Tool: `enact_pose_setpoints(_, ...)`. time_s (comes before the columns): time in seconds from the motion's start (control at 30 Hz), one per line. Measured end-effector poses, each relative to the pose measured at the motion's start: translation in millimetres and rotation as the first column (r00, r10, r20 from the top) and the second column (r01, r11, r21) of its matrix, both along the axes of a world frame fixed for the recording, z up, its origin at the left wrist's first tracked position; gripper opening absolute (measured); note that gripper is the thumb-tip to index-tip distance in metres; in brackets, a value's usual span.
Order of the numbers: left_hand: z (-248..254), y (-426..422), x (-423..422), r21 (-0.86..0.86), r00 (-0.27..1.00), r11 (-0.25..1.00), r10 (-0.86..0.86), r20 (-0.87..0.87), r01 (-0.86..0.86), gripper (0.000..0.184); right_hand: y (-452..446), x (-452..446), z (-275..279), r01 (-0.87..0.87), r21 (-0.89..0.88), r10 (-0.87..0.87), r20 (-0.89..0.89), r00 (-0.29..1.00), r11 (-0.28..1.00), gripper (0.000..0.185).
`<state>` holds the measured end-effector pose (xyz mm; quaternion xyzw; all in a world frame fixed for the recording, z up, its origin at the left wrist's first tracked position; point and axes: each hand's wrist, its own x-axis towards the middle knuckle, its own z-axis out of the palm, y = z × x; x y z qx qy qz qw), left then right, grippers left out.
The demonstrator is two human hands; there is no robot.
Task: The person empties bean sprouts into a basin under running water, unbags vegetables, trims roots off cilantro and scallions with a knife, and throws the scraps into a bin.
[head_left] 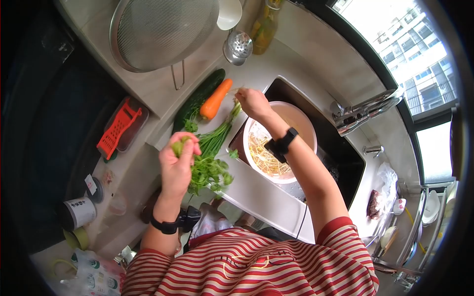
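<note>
My left hand is closed around the pale green stems of a bunch of cilantro, whose leaves hang over the counter edge. My right hand is pinched shut above the root ends of several scallions. Thin pale strands show by its fingertips, but what it grips is unclear. The scallions lie on the counter beside a carrot and a dark green cucumber. Beneath my right forearm, a pale round basin in the sink holds bean sprouts.
A large mesh strainer and a slotted ladle lie at the back left. The faucet reaches over the sink on the right. An orange grater is at the left. A dish rack stands at the right.
</note>
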<state>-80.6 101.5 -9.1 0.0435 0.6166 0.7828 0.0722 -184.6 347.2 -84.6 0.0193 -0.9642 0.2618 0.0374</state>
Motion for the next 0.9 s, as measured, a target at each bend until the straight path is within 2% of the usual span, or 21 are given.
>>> enact_pose_setpoints(0.03, 3, -6, 0, 0.029, 1.0, 0.999, 0.021, -0.014, -0.02, 0.01, -2, -7, -10, -0.026, 0.081, 0.028, -0.013, 1.0, 0.996, 0.02)
enact_pose_setpoints(0.07, 6, -13, 0, 0.033, 1.0, 0.999, 0.026, -0.014, -0.026, 0.01, -6, -13, -14, -0.023, 0.078, 0.024, -0.015, 1.0, 0.997, 0.02)
enact_pose_setpoints(0.13, 13, -23, 2, 0.031, 1.0, 0.999, 0.007, -0.006, -0.007, 0.01, -13, -22, -22, -0.068, 0.254, 0.059, 0.041, 0.997, 0.965, 0.017)
enact_pose_setpoints(0.17, 15, -28, 4, 0.033, 1.0, 0.999, -0.007, 0.005, 0.007, 0.01, -15, -26, -26, -0.072, 0.252, 0.064, 0.041, 0.997, 0.965, 0.017)
enact_pose_setpoints(0.23, 14, -34, 6, 0.01, 1.0, 1.0, -0.021, 0.009, 0.021, 0.012, -17, -34, -34, -0.096, 0.369, 0.058, 0.114, 0.992, 0.924, 0.016)
enact_pose_setpoints(0.33, 9, -38, 9, 0.026, 0.994, 0.998, -0.06, 0.096, 0.058, 0.012, -8, -35, -36, -0.151, 0.455, 0.149, 0.041, 0.988, 0.877, 0.017)
enact_pose_setpoints(0.43, 7, -35, 10, 0.019, 0.989, 0.997, -0.082, 0.12, 0.08, 0.012, -6, -31, -23, -0.235, 0.414, 0.245, 0.03, 0.969, 0.879, 0.017)
enact_pose_setpoints(0.53, 6, -31, 8, 0.025, 0.989, 0.994, -0.107, 0.097, 0.105, 0.012, -9, -26, -31, -0.172, 0.371, 0.182, 0.009, 0.983, 0.912, 0.017)
enact_pose_setpoints(0.67, 1, -28, 8, 0.006, 0.985, 0.991, -0.136, 0.109, 0.136, 0.013, -9, -30, -20, -0.191, 0.334, 0.199, 0.009, 0.98, 0.923, 0.019)
enact_pose_setpoints(0.73, 1, -26, 10, 0.048, 0.978, 0.987, -0.162, 0.132, 0.157, 0.011, -11, -38, -13, -0.285, 0.366, 0.244, 0.156, 0.957, 0.886, 0.02)
enact_pose_setpoints(0.83, -1, -26, 12, 0.062, 0.981, 0.987, -0.153, 0.122, 0.147, 0.011, -13, -41, -7, -0.339, 0.354, 0.266, 0.24, 0.934, 0.872, 0.021)
enact_pose_setpoints(0.9, -2, -29, 13, 0.065, 0.981, 0.989, -0.143, 0.128, 0.136, 0.011, -13, -40, -6, -0.367, 0.368, 0.306, 0.215, 0.927, 0.854, 0.021)
